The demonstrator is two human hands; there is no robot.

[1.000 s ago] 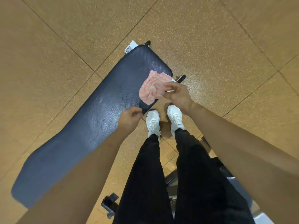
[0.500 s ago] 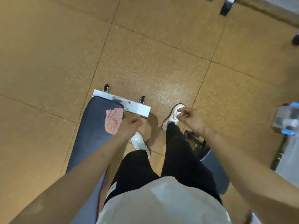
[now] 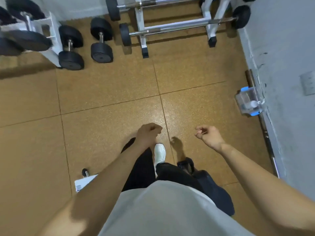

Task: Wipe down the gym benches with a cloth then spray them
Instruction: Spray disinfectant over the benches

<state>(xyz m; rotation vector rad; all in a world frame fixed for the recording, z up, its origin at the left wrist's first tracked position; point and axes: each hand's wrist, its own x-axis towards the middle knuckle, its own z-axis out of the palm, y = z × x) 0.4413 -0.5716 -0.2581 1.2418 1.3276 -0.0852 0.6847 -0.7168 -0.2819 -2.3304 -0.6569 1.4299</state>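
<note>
Both my hands hang in front of me over the brown floor. My left hand is curled into a loose fist with nothing in it. My right hand is empty, its fingers bent and slightly apart. Of the bench on my left I see only its white end bracket and a small wheel, mostly hidden under my left arm. The dark pad of a second bench shows behind my right leg. No cloth is in view. A clear plastic container with blue parts sits by the right wall.
Black dumbbells lie on the floor at the back, next to a white dumbbell rack. A white barbell rack stands at the back centre. The grey wall runs along the right, with a bar lying at its foot.
The view has swung up from the bench toward the racks. The pink cloth, under my left hand on the bench half a second ago, is out of view. Both hands hang empty.
</note>
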